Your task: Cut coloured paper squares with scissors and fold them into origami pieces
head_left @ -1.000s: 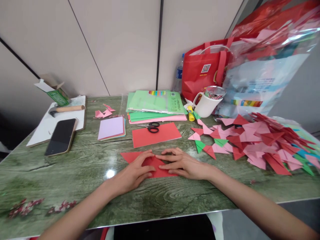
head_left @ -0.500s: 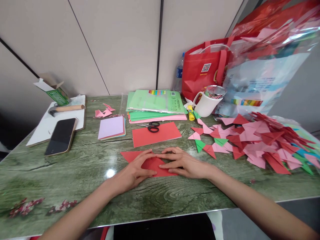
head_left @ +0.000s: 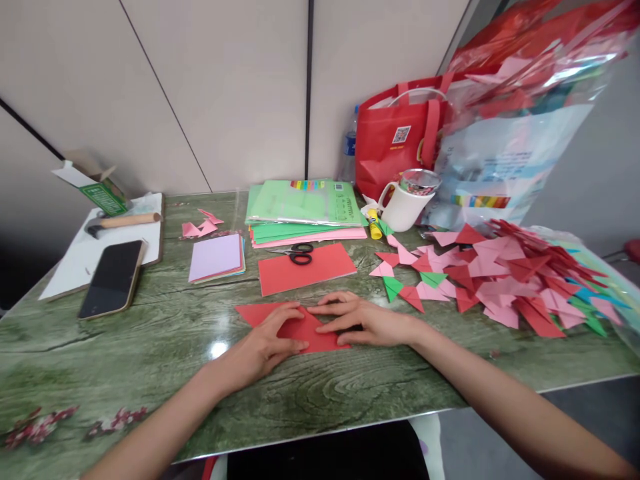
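Both hands, left and right, press flat on red paper; red bag shows a QR code.

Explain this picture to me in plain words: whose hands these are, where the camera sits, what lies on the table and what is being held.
The camera sits on a person's head, looking down at their own bare hands. The left hand and right hand press flat on a partly folded red paper on the green table; neither hand grips anything. Behind it lie a flat red sheet with scissors at its far edge, a stack of coloured paper, and a smaller pad of paper squares. To the right is a pile of folded paper triangles, a white mug and a red bag. A phone lies on the left.
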{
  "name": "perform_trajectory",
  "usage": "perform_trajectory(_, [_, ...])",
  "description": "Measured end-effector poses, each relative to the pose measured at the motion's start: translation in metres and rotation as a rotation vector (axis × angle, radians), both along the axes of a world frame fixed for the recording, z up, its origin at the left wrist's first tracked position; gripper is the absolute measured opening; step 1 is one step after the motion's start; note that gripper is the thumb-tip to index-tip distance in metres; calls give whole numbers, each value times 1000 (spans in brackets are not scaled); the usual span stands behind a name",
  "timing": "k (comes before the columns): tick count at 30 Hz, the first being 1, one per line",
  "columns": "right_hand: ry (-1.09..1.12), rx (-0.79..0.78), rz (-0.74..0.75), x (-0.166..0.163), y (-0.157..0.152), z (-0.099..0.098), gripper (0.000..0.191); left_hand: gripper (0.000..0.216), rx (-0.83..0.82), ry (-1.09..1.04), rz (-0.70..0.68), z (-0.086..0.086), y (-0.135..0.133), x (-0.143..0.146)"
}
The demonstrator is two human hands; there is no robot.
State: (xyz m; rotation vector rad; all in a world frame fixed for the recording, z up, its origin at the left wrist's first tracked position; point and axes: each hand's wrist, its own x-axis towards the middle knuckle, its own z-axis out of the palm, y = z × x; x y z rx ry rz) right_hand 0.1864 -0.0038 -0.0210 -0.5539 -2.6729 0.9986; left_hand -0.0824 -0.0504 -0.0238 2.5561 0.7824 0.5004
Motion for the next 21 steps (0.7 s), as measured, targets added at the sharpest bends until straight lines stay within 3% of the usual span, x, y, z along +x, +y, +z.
perform_trajectory(9, [-28,-115,75,7,6,7,47,30,3,-26,-2,-5,1,-1])
perform_trajectory(21, [-44,-112,67,7,6,6,47,28,-18,-32,4,-5,2,0])
